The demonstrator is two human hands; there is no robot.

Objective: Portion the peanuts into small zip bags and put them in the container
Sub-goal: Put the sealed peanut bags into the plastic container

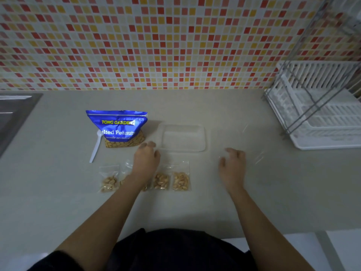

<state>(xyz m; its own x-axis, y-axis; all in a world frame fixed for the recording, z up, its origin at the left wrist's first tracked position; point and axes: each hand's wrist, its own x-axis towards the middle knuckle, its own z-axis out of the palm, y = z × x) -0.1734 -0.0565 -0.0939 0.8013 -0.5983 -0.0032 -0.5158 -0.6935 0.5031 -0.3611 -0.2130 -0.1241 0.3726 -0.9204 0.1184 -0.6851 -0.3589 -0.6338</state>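
Now: grey surface (58, 192), white dish rack (322, 124) at far right. Blue peanut bag (117, 128) stands upright, clear container (182, 137) just right of it. My left grip (146, 159), fingers loose, is over the row of filled zip bags (180, 180), holding nothing. Right grip (232, 165) is spread, also holding nothing. White spoon (95, 147) lies left of the peanut bag.

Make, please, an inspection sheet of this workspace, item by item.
Surface: grey countertop, no spills seen.
Job's things: blue peanut bag upright, white spoon at its left; clear container at its right, looks empty; filled zip bags in a row in front.
Clutter: nothing seen.
Grips: left hand above the row, right hand apart at right; both hold nothing.
Cables: nothing seen.
Surroundings: mosaic wall behind, sink left, white dish rack right.
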